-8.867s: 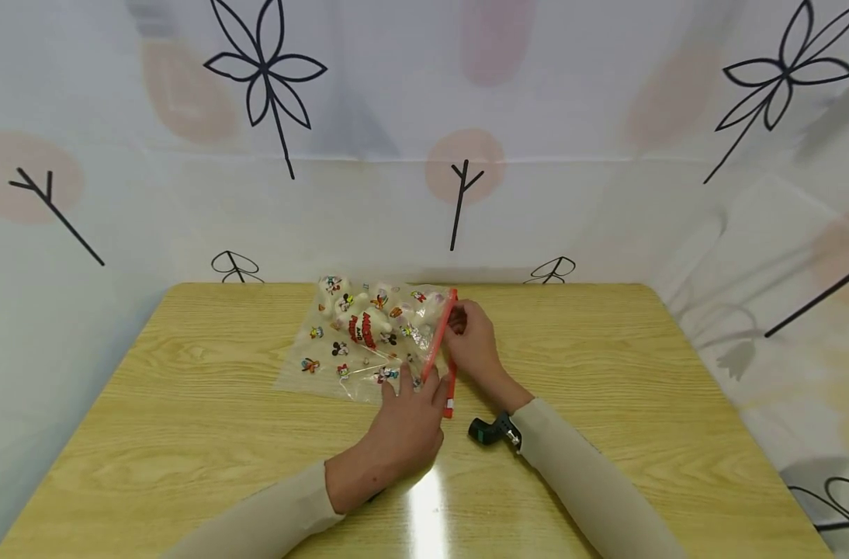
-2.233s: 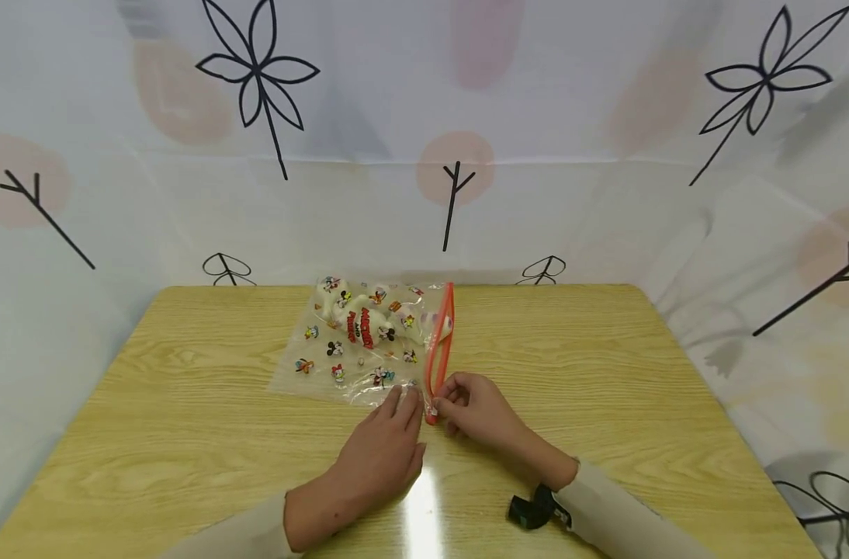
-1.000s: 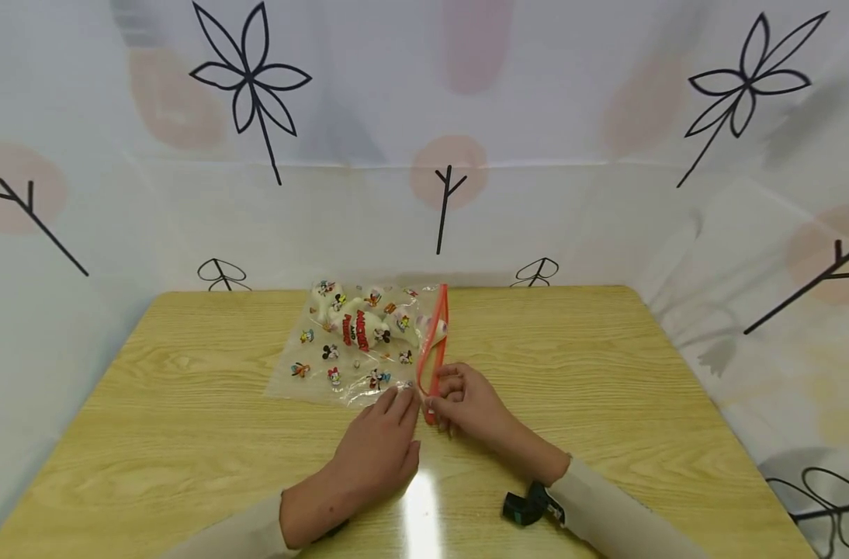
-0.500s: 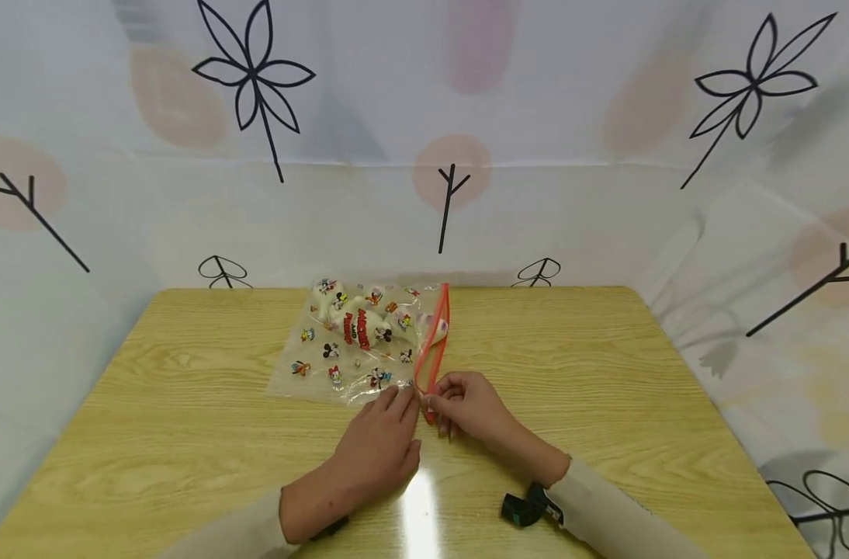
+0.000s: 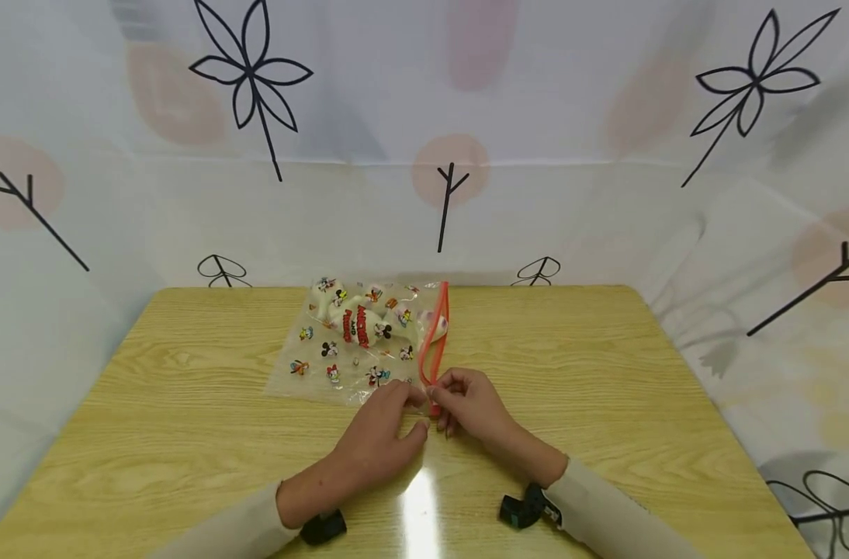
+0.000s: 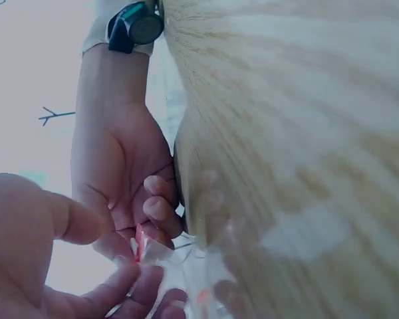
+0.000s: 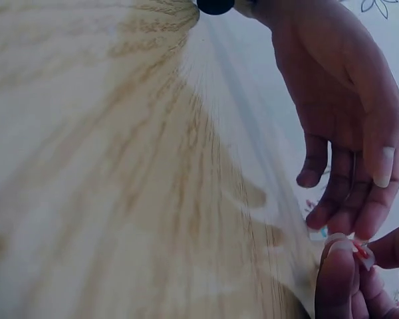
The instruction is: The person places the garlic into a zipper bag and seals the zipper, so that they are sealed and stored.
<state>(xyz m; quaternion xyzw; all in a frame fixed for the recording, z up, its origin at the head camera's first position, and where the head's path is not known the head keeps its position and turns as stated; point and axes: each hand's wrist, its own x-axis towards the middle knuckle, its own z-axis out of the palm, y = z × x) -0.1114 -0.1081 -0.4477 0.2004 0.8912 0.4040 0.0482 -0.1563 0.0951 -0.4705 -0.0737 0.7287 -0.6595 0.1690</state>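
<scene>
A clear plastic zip bag with cartoon prints and a red zip strip lies flat on the table. Inside is a white, rounded object with purple marks at its right end, near the parted strips; its kind is unclear. My right hand pinches the near end of the red strip between thumb and fingers; the red tip shows in the right wrist view. Beside it, my left hand has its fingertips at the bag's near corner, thumb held apart, fingers loosely bent.
The wooden table extends around the bag on all sides. Behind and beside it hangs a white cloth printed with flowers and twigs. Each wrist carries a black camera.
Over the earlier frames my right hand has come from the strip's far part to its near end. My left fingers, flat on the bag before, have lifted and bent toward the strip's end.
</scene>
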